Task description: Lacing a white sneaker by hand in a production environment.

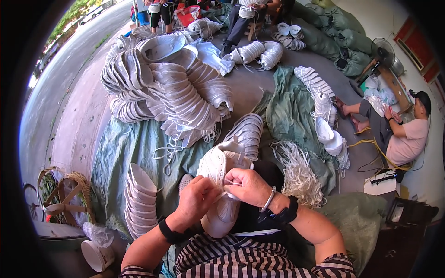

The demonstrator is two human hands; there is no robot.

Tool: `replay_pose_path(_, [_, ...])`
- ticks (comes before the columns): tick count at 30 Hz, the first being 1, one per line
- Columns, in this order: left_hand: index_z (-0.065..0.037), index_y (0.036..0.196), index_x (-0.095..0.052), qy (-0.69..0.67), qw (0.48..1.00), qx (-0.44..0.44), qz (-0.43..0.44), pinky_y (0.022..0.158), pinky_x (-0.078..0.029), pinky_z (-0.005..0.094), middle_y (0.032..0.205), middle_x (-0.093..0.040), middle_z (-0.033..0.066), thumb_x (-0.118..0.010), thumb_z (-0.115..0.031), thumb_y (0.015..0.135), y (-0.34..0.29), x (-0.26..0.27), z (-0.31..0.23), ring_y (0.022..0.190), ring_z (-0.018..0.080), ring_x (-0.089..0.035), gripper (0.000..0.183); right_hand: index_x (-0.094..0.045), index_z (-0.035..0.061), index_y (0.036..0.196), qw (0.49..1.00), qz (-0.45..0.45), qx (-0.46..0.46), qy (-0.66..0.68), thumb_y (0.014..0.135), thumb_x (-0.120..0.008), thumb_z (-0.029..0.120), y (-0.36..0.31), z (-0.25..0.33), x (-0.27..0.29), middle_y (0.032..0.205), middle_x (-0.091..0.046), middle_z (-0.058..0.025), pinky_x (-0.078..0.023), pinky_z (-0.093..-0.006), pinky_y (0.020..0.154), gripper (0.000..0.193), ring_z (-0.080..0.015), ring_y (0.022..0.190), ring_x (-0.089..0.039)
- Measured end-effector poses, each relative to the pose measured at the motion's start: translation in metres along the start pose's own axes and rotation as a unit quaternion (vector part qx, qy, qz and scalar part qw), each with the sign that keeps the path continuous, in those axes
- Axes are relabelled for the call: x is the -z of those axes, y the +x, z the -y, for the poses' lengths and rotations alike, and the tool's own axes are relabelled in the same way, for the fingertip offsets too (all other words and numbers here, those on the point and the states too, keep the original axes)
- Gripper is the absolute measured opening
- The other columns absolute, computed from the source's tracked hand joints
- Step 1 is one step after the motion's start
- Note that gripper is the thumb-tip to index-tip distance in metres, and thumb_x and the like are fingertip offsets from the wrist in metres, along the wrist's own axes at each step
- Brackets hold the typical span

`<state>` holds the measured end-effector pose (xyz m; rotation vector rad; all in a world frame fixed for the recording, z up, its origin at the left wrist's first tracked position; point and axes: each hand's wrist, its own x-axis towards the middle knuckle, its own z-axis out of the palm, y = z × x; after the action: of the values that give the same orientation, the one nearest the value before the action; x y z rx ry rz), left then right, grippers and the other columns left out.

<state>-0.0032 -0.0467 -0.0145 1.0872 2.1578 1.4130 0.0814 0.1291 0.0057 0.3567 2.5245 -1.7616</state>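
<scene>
A white shoe upper rests on my lap, its toe toward me and its row of eyelets facing up. My left hand pinches a white shoelace at the left side of the upper. On the other side, my right hand has its thumb and fingers closed on the lace near the eyelets. The fingertips of both hands meet close together over the lacing area, and parts of the lace are hidden behind them. A stack of nested white uppers stands just beyond the shoe.
A large pile of nested uppers lies on a green tarp. Another stack is at my left, and a bundle of loose laces at my right. A person sits at the right; others work at the back.
</scene>
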Motion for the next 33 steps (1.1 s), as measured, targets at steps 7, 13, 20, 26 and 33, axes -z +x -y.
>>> replay_pose_path(7, [-0.002, 0.081, -0.059, -0.211, 0.961, 0.144, 0.104, 0.056, -0.043, 0.0203, 0.071, -0.057, -0.001, -0.068, -0.018, 0.083, 0.006, 0.017, 0.001, 0.066, 0.0032, -0.05, 0.019, -0.064, 0.0014, 0.088, 0.997, 0.049, 0.008, -0.057, 0.083, -0.058, 0.013, 0.01, 0.009, -0.003, 0.072, -0.064, -0.0073, -0.048, -0.0276, 0.065, 0.014, -0.0103, 0.069, -0.059])
replay_pose_path(13, [-0.01, 0.098, -0.058, 0.246, 0.94, -0.211, 0.105, 0.067, -0.047, 0.0354, 0.081, -0.06, 0.0035, -0.07, -0.024, 0.077, 0.029, 0.042, -0.024, 0.071, 0.0204, -0.063, 0.027, -0.061, 0.0071, 0.088, 0.968, 0.011, 0.056, -0.243, 0.081, -0.052, 0.014, -0.005, 0.017, -0.009, 0.076, -0.063, -0.0181, -0.05, -0.0441, 0.067, 0.014, -0.0359, 0.076, -0.063])
replay_pose_path(20, [-0.01, 0.111, -0.047, 0.374, 0.831, -0.258, 0.321, 0.053, -0.047, 0.0371, 0.082, -0.059, 0.0071, -0.066, -0.032, 0.079, 0.062, 0.059, -0.05, 0.065, 0.0272, -0.063, 0.044, -0.06, 0.0081, 0.092, 0.95, -0.009, 0.096, -0.296, 0.084, -0.05, 0.016, -0.011, 0.023, -0.016, 0.076, -0.063, -0.0179, -0.052, -0.0432, 0.063, 0.015, -0.036, 0.071, -0.063])
replay_pose_path(26, [-0.009, 0.1, -0.049, 0.293, 0.861, -0.259, 0.327, 0.056, -0.049, 0.0394, 0.076, -0.061, 0.0084, -0.066, -0.028, 0.079, 0.059, 0.063, -0.044, 0.067, 0.0294, -0.063, 0.034, -0.057, 0.007, 0.092, 0.958, -0.029, 0.032, -0.285, 0.088, -0.052, 0.025, -0.009, 0.018, -0.016, 0.075, -0.062, -0.0195, -0.051, -0.0453, 0.063, 0.019, -0.0378, 0.072, -0.062])
replay_pose_path(33, [-0.009, 0.083, -0.052, 0.183, 0.897, -0.315, 0.25, 0.066, -0.049, 0.0381, 0.07, -0.058, 0.0066, -0.069, -0.018, 0.076, 0.051, 0.058, -0.022, 0.068, 0.0274, -0.061, 0.021, -0.058, 0.0059, 0.092, 0.965, 0.046, 0.067, -0.249, 0.089, -0.054, 0.028, -0.001, 0.011, -0.008, 0.077, -0.063, -0.0172, -0.05, -0.0404, 0.065, 0.022, -0.0338, 0.072, -0.064])
